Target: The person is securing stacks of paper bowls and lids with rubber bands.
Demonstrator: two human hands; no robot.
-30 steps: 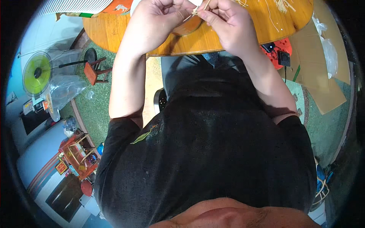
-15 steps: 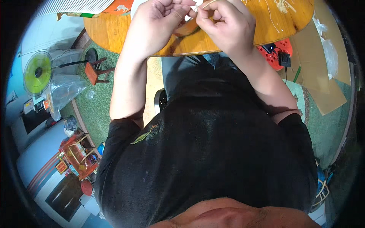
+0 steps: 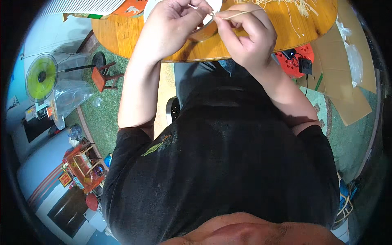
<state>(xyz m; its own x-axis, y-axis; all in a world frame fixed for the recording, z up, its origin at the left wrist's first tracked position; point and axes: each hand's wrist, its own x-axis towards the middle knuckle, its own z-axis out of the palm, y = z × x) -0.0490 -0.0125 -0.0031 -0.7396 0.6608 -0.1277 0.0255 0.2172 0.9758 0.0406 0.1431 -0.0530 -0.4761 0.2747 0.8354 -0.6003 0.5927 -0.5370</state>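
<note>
At the table's near edge, my left hand (image 3: 173, 30) and my right hand (image 3: 250, 38) meet fingertip to fingertip. Thumb and forefinger of my right hand pinch a thin cream cord (image 3: 239, 14), which runs back across the knuckles. My left fingers are closed against a small pale bit at the cord's end, too small to make out. Below the hands stands a white bowl (image 3: 217, 5), partly hidden by my left hand. More cream cords (image 3: 303, 6) lie loose on the wooden table (image 3: 116, 34) to the right.
Under the table's right side, a red stool top (image 3: 288, 67) carries a black device (image 3: 305, 65). Flattened cardboard (image 3: 337, 61) lies beyond it. At left stand a green fan (image 3: 41, 76) and a small red-brown stool (image 3: 100, 77).
My right hand has shifted slightly down and right, and its fingers have straightened a little. More of the cord and the bowl shows. Both hands still meet at the fingertips.
</note>
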